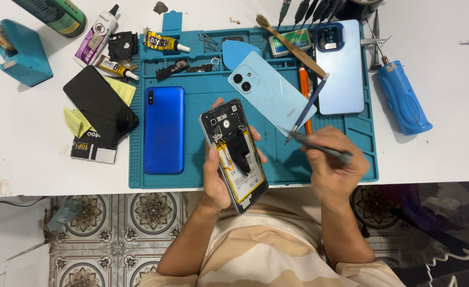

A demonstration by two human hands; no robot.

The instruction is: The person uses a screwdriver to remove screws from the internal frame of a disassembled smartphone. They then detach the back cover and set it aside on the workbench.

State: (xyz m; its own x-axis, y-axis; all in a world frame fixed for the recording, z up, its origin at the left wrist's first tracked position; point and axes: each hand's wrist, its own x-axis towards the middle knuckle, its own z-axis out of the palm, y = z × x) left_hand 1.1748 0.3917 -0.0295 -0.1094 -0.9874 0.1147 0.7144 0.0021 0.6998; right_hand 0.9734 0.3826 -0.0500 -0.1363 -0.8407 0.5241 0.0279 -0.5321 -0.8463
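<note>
My left hand grips an opened phone with its back cover off, so the battery and black inner parts face up. It is held tilted above the near edge of the teal work mat. My right hand is closed around a thin grey tool whose tip points left toward the phone, a short gap away. A light blue phone back cover lies on the mat just beyond the held phone.
A dark blue phone lies left on the mat, a pale blue phone at right. A black phone, glue tubes, a tape dispenser, a brush and a blue electric tool lie around on the white table.
</note>
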